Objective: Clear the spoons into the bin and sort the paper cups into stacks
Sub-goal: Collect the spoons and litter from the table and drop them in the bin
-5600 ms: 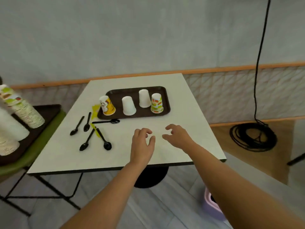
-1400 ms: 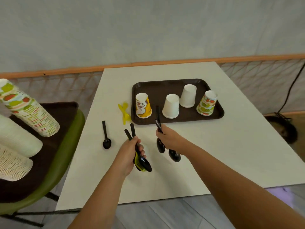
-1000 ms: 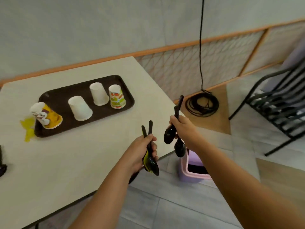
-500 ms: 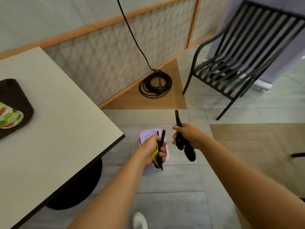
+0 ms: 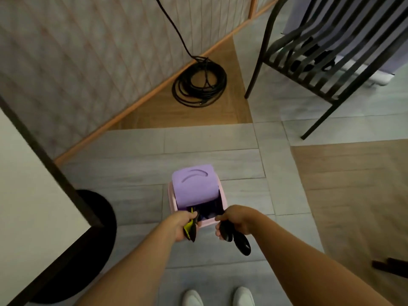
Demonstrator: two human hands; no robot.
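Observation:
A small pink bin (image 5: 215, 221) with a purple swing lid (image 5: 194, 186) stands on the floor in front of me, its dark opening on my side. My left hand (image 5: 178, 226) grips a bunch of black and yellow spoons (image 5: 190, 228) at the bin's near left rim. My right hand (image 5: 234, 220) grips black spoons (image 5: 239, 240) at the near right rim, their bowls hanging down towards me. The paper cups and tray are out of view.
The white table's corner (image 5: 33, 206) and its black round base (image 5: 97, 228) are at the left. A coiled black cable (image 5: 199, 85) lies by the wall. A black slatted chair (image 5: 326, 56) stands at the upper right. My white shoes (image 5: 218, 297) are at the bottom.
My view turned from the table down to the floor bin. Both hands, each still gripping spoons, lowered to the bin's near rim.

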